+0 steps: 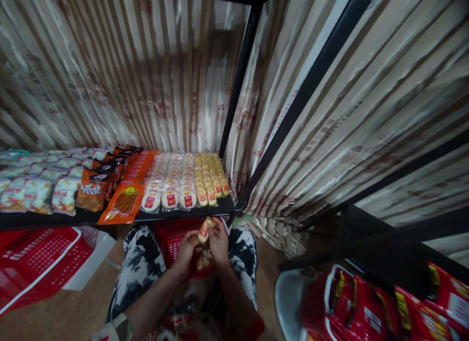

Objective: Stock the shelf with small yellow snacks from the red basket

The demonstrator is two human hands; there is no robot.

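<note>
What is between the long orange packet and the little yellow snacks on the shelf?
In the head view, rows of round white snacks in clear wrappers with red labels lie between the long orange packet and the yellow snacks on the black shelf.

Dim, warm light; blurred, strongly warped edges.

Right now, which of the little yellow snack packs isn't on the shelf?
The yellow snack pack held up between both hands, over the red basket. The other yellow packs lie in rows on the black shelf.
</note>
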